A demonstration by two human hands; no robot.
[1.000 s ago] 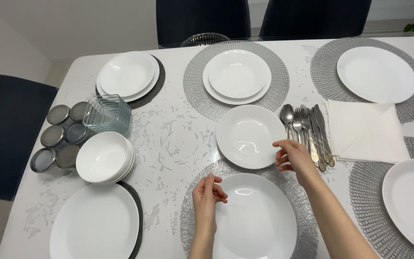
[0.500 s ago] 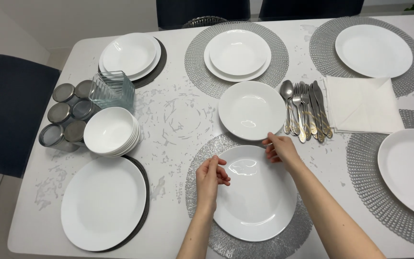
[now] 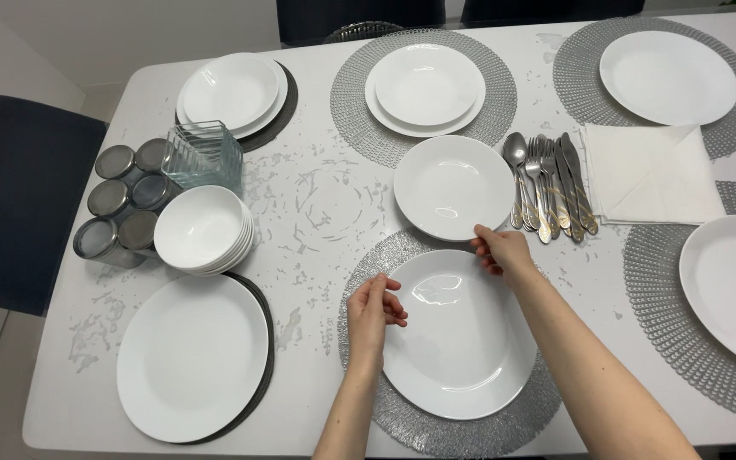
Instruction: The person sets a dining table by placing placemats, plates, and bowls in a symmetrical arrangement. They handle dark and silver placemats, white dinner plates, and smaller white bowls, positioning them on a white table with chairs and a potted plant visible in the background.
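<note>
My right hand (image 3: 502,252) pinches the near rim of a small deep white plate (image 3: 451,186) that lies flat on the white table (image 3: 317,213). Just below it a large flat white plate (image 3: 462,341) rests on a round silver placemat (image 3: 359,281). My left hand (image 3: 372,311) hovers at that plate's left edge, fingers loosely curled with nothing in them.
Cutlery (image 3: 549,183) and folded white napkins (image 3: 653,175) lie to the right. A stack of white bowls (image 3: 202,230), a glass container (image 3: 206,158) and several lidded jars (image 3: 117,204) stand at left. More plates on placemats ring the table. A dark chair (image 3: 19,196) stands left.
My right hand dropped from the small plate's right side to its near rim and took hold of it. The view moved back, so the table sits higher in frame.
</note>
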